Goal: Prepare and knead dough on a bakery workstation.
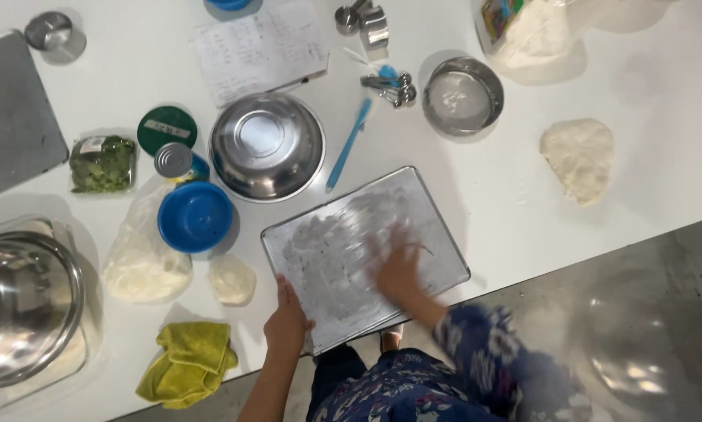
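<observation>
Single head-worn view, looking straight down from well above a white table [523, 203], facing the near edge and grey floor [664, 312], baking tray [343, 242] near centre, wearer's arms entering from the bottom
</observation>
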